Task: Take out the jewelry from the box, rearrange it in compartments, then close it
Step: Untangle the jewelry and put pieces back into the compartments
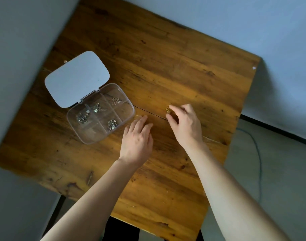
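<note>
A clear plastic jewelry box [129, 111] with divided compartments lies open on the left of the wooden table [166, 58], its white lid [77, 79] flipped back. Silver jewelry pieces [112, 124] sit in several compartments; the near-left and right compartments look bare. My left hand [137, 138] rests flat on the table just right of the box, fingers apart, holding nothing. My right hand [184, 122] is curled over a small gold jewelry piece [168, 108] on the table, thumb and forefinger pinching at it.
The table stands in a corner between pale walls. A small metal knob [65, 61] shows behind the lid. A cable [258, 153] runs along the floor at the right. Bare wood stretches beyond and in front of my hands.
</note>
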